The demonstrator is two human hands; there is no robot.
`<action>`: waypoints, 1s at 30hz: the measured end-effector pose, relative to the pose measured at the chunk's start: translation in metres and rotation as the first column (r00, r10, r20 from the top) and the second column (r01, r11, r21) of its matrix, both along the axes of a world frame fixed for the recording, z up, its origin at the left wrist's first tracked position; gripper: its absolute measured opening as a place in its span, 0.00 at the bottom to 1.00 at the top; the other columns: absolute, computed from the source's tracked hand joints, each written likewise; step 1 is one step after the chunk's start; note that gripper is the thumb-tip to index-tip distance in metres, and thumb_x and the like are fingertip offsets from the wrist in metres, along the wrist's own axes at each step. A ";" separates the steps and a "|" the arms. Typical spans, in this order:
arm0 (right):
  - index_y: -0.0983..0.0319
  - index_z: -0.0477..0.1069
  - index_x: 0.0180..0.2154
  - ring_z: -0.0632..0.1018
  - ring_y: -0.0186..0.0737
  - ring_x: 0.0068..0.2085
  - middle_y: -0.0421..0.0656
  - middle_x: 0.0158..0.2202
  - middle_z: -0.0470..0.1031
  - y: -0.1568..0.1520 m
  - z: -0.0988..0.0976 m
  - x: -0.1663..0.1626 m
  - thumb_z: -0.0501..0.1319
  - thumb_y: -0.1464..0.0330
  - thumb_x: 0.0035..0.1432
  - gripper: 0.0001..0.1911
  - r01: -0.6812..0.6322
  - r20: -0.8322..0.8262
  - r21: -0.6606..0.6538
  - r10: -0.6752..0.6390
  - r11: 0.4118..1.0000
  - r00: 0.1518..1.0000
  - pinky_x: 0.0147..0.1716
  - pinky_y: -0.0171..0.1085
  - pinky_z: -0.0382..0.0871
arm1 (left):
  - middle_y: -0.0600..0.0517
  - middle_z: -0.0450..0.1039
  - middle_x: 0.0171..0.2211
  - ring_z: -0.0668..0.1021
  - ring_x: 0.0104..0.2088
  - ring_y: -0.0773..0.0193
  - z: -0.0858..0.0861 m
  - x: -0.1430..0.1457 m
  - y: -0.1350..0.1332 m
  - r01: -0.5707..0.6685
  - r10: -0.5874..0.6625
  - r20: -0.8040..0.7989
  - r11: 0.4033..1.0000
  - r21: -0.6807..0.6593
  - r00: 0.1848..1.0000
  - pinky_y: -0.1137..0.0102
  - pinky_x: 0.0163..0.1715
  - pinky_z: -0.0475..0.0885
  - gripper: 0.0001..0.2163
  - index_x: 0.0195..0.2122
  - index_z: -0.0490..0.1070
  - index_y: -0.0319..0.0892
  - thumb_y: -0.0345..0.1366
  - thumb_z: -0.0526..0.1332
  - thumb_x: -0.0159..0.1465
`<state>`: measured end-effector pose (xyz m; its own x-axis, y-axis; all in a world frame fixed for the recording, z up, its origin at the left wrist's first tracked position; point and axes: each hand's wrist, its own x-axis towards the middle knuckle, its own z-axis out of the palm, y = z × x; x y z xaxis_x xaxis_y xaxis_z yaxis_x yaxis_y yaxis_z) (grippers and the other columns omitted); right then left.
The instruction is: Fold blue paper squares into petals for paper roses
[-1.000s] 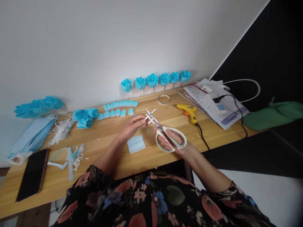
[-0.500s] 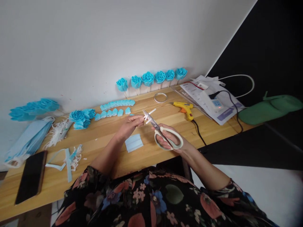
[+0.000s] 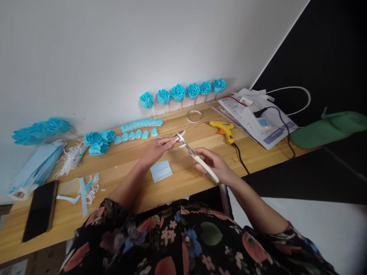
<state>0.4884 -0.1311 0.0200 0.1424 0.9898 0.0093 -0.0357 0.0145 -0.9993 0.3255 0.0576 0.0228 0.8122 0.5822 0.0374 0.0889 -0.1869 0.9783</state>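
My right hand [image 3: 215,163] grips a pair of scissors [image 3: 205,168] by its cream handles, turned edge-on. The metal blades point up and left to a thin white strip [image 3: 182,146] just beyond my left fingertips. Between thumb and forefinger, my left hand [image 3: 160,148] pinches that strip; its far end is partly hidden by the blades. Both hands are above the wooden table. Below them lies a pleated light-blue piece of mask fabric [image 3: 161,170]. Behind my left hand, small blue petal pieces [image 3: 138,134] are laid out in a row.
Several blue fabric roses on sticks [image 3: 178,92] lean against the wall. A yellow glue gun [image 3: 225,130] with a black cord, a metal ring [image 3: 194,116] and a power strip [image 3: 261,121] on papers are rightward. Leftward are face masks [image 3: 37,166], a phone [image 3: 40,211] and cut strips [image 3: 83,196].
The scissors have rolled from showing both handle loops to edge-on. My right hand has turned with them, and the white strip between the hands has shifted slightly.
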 end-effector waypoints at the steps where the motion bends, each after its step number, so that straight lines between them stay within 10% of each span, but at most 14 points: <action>1: 0.58 0.71 0.52 0.67 0.31 0.26 0.38 0.30 0.71 -0.004 0.000 0.005 0.70 0.60 0.56 0.23 -0.025 -0.082 -0.035 0.022 0.999 0.996 0.25 0.32 0.59 | 0.54 0.69 0.25 0.66 0.27 0.66 -0.002 0.002 0.003 -0.001 0.003 -0.021 0.997 0.073 1.000 0.70 0.31 0.60 0.16 0.36 0.81 0.42 0.49 0.63 0.64; 7: 0.59 0.71 0.52 0.73 0.32 0.30 0.42 0.36 0.76 -0.012 0.000 0.014 0.66 0.59 0.59 0.22 0.023 -0.514 -0.172 -0.110 0.985 0.850 0.27 0.32 0.66 | 0.45 0.77 0.36 0.75 0.41 0.53 -0.019 0.034 0.010 0.154 -0.087 -0.150 0.836 0.527 0.985 0.62 0.47 0.66 0.11 0.39 0.80 0.42 0.42 0.61 0.67; 15: 0.62 0.73 0.49 0.71 0.36 0.29 0.45 0.33 0.76 -0.010 -0.006 0.014 0.61 0.56 0.57 0.22 0.028 -0.705 -0.152 -0.128 0.988 0.698 0.22 0.32 0.62 | 0.40 0.72 0.59 0.71 0.59 0.45 0.003 0.028 -0.009 0.077 0.075 -0.204 0.758 0.648 0.976 0.50 0.61 0.59 0.16 0.55 0.75 0.43 0.36 0.60 0.67; 21: 0.63 0.73 0.45 0.70 0.37 0.30 0.51 0.39 0.78 -0.009 -0.003 0.010 0.65 0.51 0.51 0.27 -0.050 -0.687 -0.065 -0.008 0.997 0.726 0.24 0.34 0.62 | 0.45 0.81 0.42 0.78 0.40 0.57 0.014 0.017 -0.012 -0.041 0.054 -0.076 0.986 0.165 0.996 0.63 0.44 0.71 0.18 0.44 0.81 0.41 0.49 0.59 0.67; 25: 0.63 0.73 0.45 0.70 0.36 0.27 0.50 0.38 0.79 -0.008 0.000 0.005 0.63 0.54 0.53 0.24 -0.121 -0.646 -0.071 0.047 0.990 0.762 0.25 0.35 0.64 | 0.48 0.78 0.32 0.75 0.32 0.63 0.017 0.017 -0.023 0.009 -0.014 -0.040 0.993 -0.120 0.999 0.68 0.36 0.70 0.22 0.35 0.81 0.40 0.56 0.62 0.62; 30: 0.63 0.74 0.44 0.77 0.41 0.31 0.47 0.34 0.78 -0.013 -0.002 0.017 0.59 0.48 0.60 0.25 -0.028 -0.259 -0.199 -0.025 0.980 0.966 0.28 0.37 0.69 | 0.48 0.77 0.30 0.74 0.30 0.64 0.015 0.000 -0.010 -0.103 0.101 -0.024 0.990 -0.093 0.995 0.69 0.34 0.70 0.20 0.34 0.80 0.39 0.53 0.63 0.62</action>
